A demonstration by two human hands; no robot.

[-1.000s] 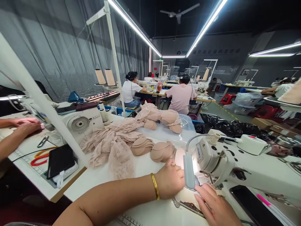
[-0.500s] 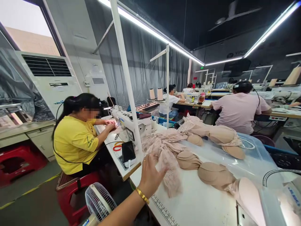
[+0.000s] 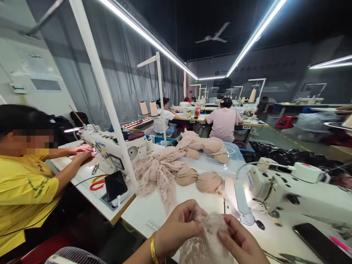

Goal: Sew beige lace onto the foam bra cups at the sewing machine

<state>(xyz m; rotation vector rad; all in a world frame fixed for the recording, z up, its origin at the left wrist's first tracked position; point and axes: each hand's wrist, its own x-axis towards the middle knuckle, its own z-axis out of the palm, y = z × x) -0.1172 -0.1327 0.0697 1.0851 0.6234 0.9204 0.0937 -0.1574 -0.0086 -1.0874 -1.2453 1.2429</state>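
Holding thin lace fabric (image 3: 206, 245): left grip (image 3: 180, 229) and right grip (image 3: 238, 240) both pinched closed on it; uneven tugging could tear it.

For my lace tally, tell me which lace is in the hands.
The lace piece pinched by the left hand and right hand, nearest the camera; the lace heap lies behind, on the table, held by neither.

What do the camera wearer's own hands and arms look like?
The left hand is ungloved, with a shiny gold-coloured bangle at the wrist and no sleeve in view. The right hand is also ungloved, with no jewellery showing.
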